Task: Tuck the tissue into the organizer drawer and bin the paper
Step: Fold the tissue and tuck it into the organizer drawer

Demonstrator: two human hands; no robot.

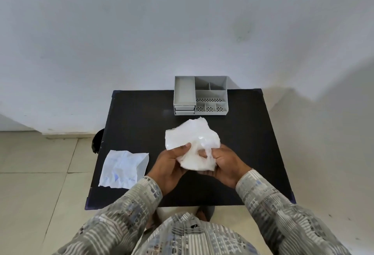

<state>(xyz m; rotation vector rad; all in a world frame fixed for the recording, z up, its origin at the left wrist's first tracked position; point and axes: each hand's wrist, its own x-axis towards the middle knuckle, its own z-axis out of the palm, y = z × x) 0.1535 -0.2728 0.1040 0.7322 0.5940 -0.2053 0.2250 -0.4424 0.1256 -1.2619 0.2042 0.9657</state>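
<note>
A white crumpled tissue (pixel 192 139) is held above the middle of the black table (pixel 137 117). My left hand (pixel 170 165) grips its lower left part, thumb on top. My right hand (pixel 224 163) grips its lower right part, fingers curled into the folds. A grey organizer (pixel 200 94) stands at the table's far edge, its drawers (pixel 184 110) at the front left, shut. A creased white sheet of paper (pixel 123 168) with faint blue print lies flat near the table's left edge, apart from both hands.
A dark round object (pixel 98 141) sits on the floor by the table's left side, partly hidden. A white wall rises behind the table. Beige floor tiles surround it. No bin is clearly in view.
</note>
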